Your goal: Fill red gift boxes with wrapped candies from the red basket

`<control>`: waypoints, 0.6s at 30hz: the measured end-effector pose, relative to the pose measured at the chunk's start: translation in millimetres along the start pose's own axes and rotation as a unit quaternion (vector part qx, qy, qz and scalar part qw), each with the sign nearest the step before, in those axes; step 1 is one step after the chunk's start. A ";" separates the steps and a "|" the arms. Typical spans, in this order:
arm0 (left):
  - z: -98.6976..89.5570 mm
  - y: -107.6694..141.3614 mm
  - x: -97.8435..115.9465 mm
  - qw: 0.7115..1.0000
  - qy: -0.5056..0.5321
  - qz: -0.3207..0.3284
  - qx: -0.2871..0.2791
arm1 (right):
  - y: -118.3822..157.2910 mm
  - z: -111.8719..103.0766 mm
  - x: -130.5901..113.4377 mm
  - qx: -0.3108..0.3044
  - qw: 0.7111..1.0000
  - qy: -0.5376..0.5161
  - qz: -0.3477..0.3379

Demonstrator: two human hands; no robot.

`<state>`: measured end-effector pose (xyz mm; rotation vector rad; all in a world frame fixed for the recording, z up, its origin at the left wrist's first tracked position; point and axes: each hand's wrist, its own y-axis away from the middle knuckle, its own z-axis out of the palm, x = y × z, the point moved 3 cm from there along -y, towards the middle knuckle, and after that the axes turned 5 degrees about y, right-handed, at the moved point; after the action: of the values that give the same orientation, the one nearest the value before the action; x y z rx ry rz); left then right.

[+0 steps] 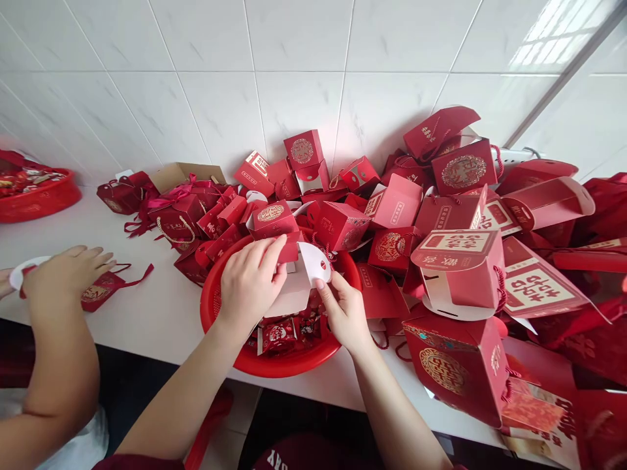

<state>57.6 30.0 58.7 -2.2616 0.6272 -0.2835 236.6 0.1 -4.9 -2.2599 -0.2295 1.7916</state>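
Note:
Over a round red basket (294, 367), my two hands are at an open gift box (289, 297) whose pale inner side faces up. My right hand (343, 307) pinches the box's rounded white flap, which has a small hole, between thumb and fingers. My left hand (252, 281) lies over the left side of the box, fingers bent against its red panel; its fingertips partly cover the edge. Below the box, red-wrapped candies (281, 334) lie in the basket. A closed-looking red box with a gold emblem (272, 219) stands just behind my left hand.
Many red gift boxes (463, 271) are heaped to the right and along the tiled wall (298, 98). At the left, another person's hands (68, 274) hold a white-flapped item near a small red box (100, 290). A second red basket (39, 205) with candies stands far left.

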 end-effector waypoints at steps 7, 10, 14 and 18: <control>-11.7 2.9 -14.0 0.987 0.133 -0.036 0.087 | -3.8 -2.2 -0.8 0.029 0.995 -0.071 0.058; -12.6 2.5 -24.6 0.974 0.158 -0.141 0.084 | -6.8 -4.0 3.9 0.051 0.990 -0.112 0.061; -10.4 6.1 -37.6 0.954 0.147 -0.220 0.143 | -6.9 -8.8 12.2 0.115 0.969 -0.215 0.048; -2.8 11.1 -44.9 0.929 0.174 -0.292 0.148 | -3.5 -9.6 -1.3 0.077 0.941 -0.330 -0.022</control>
<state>14.2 45.0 52.1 -2.0635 0.0485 -1.0181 245.8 2.2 -0.6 -1.4679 -0.2406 2.3859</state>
